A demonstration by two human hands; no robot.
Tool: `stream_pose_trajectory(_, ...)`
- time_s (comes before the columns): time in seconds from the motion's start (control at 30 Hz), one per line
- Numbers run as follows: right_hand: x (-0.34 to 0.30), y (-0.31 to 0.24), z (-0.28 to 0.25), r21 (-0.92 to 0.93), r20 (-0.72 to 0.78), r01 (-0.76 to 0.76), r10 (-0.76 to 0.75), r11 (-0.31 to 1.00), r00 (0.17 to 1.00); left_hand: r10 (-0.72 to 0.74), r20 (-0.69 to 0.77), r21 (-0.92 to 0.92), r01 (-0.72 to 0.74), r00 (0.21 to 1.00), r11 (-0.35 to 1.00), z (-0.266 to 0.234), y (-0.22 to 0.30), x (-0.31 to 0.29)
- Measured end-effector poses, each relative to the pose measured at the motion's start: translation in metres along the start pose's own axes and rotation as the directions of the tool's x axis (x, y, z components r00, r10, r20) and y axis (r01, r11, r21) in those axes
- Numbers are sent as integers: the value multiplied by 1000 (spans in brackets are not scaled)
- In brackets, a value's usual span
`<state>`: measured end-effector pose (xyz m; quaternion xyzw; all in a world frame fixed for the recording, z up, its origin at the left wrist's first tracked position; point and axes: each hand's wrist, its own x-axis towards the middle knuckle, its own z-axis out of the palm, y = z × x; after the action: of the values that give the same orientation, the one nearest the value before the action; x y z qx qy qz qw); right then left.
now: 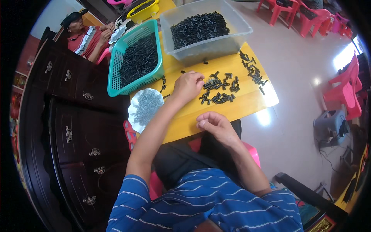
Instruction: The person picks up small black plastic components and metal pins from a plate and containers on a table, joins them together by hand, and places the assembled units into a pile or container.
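Note:
My left hand [188, 87] is over the yellow table with its fingers curled in, beside a loose pile of short black tube-like pieces [216, 86]. What it holds, if anything, is hidden. Lower, at the table's near edge, my right hand [218, 127] has thumb and fingers drawn together; I cannot make out anything between them. A white scalloped plate [133, 123] heaped with small silvery-grey parts [147, 106] lies left of my left forearm. More black pieces [253, 71] are scattered along the table's right side.
Behind the plate stands a green plastic basket [116, 73] full of black pieces, with a translucent tub [208, 47] of them to its right. A dark wooden cabinet [77, 116] closes off the left. Another person [91, 42] sits at the far left. Pink chairs [346, 89] stand at right.

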<state>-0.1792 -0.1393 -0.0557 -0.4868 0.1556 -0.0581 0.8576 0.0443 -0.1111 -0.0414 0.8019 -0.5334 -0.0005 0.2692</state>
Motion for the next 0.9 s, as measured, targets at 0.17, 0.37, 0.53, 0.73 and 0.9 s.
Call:
stream_pose_trajectory(0.17,-1,-1,-2,-6,8,0,0,1000,1000,-67,81,35,64,994,997,12,5,16)
stream_pose_trajectory(0.37,-2,0,-2,9,13,22,-22,1000,1000,-88,133,78,78,987,994,12,12,23)
stream_pose_trajectory(0.53,0,2,-2,6,28,51,-51,999,998,-72,132,54,66,989,996,10,9,24)
stream_pose_trajectory(0.73,-1,0,-2,13,14,14,-14,1000,1000,20,125,19,-22,992,1000,11,4,25)
stream_pose_trajectory(0.9,-1,-3,0,23,24,17,-18,1000,1000,99,137,-41,-95,986,995,10,-2,25)
